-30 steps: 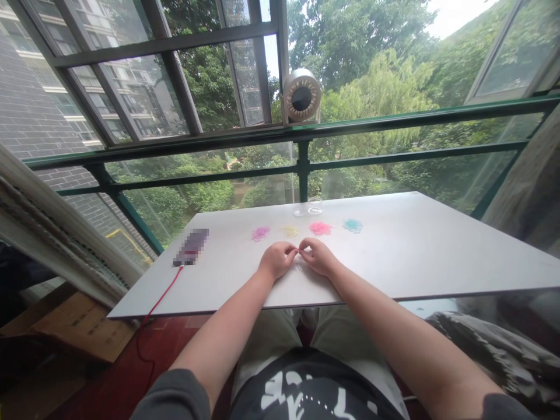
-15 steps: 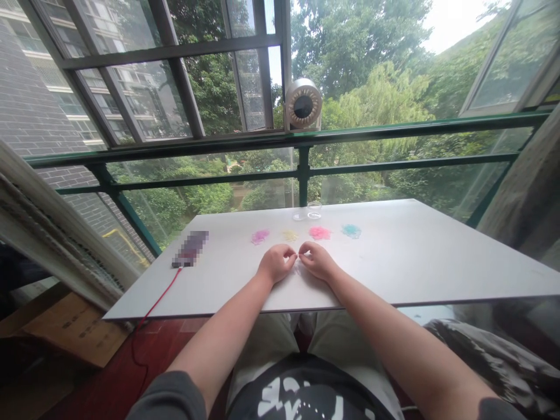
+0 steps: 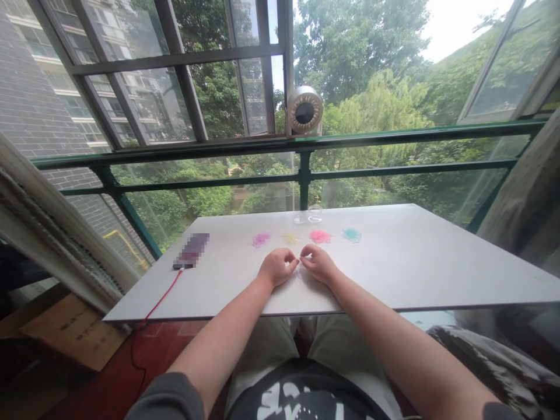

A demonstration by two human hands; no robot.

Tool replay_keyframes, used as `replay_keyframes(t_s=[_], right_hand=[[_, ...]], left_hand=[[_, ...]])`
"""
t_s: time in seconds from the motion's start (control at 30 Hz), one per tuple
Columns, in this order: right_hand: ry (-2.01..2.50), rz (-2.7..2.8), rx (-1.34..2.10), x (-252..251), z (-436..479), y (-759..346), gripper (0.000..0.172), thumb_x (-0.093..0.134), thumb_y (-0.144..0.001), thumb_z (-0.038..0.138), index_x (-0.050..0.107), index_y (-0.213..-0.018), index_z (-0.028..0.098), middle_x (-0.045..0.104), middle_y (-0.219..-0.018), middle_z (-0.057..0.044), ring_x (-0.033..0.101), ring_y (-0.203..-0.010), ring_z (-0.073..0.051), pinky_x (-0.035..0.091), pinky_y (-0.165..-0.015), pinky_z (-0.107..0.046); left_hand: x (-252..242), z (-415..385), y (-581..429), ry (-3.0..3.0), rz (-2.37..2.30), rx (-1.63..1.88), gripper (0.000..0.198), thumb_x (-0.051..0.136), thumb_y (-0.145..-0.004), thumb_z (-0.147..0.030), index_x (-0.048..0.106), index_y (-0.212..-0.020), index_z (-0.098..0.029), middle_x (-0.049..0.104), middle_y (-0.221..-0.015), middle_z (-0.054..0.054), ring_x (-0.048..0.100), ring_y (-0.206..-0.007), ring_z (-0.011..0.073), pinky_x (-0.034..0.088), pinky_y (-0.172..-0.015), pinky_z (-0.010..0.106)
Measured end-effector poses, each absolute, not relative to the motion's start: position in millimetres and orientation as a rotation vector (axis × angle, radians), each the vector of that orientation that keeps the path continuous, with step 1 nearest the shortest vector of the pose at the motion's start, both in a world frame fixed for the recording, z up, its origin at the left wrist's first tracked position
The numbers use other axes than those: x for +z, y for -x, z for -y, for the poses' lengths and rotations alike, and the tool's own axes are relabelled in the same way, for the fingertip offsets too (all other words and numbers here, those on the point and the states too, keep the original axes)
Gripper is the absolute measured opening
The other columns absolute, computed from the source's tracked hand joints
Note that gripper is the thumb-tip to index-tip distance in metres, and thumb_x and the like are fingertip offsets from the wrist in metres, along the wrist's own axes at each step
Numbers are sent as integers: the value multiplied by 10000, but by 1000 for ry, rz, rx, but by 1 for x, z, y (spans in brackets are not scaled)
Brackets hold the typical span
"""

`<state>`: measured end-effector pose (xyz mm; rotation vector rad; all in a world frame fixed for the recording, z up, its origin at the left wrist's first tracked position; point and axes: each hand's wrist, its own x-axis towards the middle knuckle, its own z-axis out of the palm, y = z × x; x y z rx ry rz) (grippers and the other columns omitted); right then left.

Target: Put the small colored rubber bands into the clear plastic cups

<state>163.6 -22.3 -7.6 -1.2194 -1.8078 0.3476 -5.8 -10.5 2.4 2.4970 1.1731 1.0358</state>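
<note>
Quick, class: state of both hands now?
Left hand: pinched closed; whether it holds anything cannot be told.
Right hand: pinched closed; whether it holds anything cannot be told.

A hand could pass across the right half of the tabletop (image 3: 437,262), or between the left hand (image 3: 279,268) and the red cable (image 3: 161,297) crossing the near edge by the left corner. Toward the far edge, four small piles (image 3: 321,236) block straight reaches, with clear cups (image 3: 314,219) behind.

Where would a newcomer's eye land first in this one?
Probably on the colourful purple pile, yellow pile, pink pile and teal pile, lined up across the white tabletop. Just nearer, the left hand and right hand pinch, fingertips close together. Beyond, a round silver device stands out above the green railing.
</note>
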Motion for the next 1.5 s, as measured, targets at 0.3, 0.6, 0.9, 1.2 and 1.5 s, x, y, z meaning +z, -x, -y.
replay_keyframes(t_s=[0.3, 0.6, 0.9, 1.2, 1.5], right_hand=[[1211, 1804, 360, -9, 21, -164, 60, 498, -697, 163, 554, -707, 183, 595, -728, -15, 544, -709, -150, 417, -669, -276], [1203, 1843, 341, -9, 21, -163, 67, 484, -698, 143, 531, -675, 186, 567, -708, -7, 516, -710, -145, 397, -673, -265], [1254, 1786, 312, -14, 15, -163, 71, 453, -707, 170, 486, -650, 198, 548, -675, 9, 496, -661, -138, 391, -650, -258], [1261, 1837, 235, -17, 14, -165, 73, 425, -714, 156, 438, -661, 204, 491, -652, 8, 456, -648, -147, 366, -631, -264], [1141, 2037, 151, -11, 25, -159, 103, 415, -710, 104, 447, -696, 201, 494, -711, -24, 434, -727, -177, 351, -695, -297]], left_hand=[[4, 11, 7, -2485, -1112, 994, 78, 558, -747, -229, 611, -730, -173, 656, -738, 19, 579, -703, 135, 433, -693, 256], [6, 12, 6, -2470, -1124, 938, 84, 540, -728, -216, 606, -704, -169, 639, -720, 20, 558, -682, 132, 430, -667, 247], [6, 12, 7, -2449, -1147, 898, 69, 526, -687, -195, 585, -666, -168, 620, -682, 6, 534, -648, 125, 420, -626, 237], [5, 11, 8, -2436, -1140, 916, 72, 527, -693, -198, 586, -668, -165, 617, -677, 3, 530, -643, 120, 418, -630, 233], [5, 13, 9, -2438, -1140, 922, 87, 546, -717, -226, 609, -699, -169, 643, -704, 16, 554, -668, 131, 425, -652, 244]])
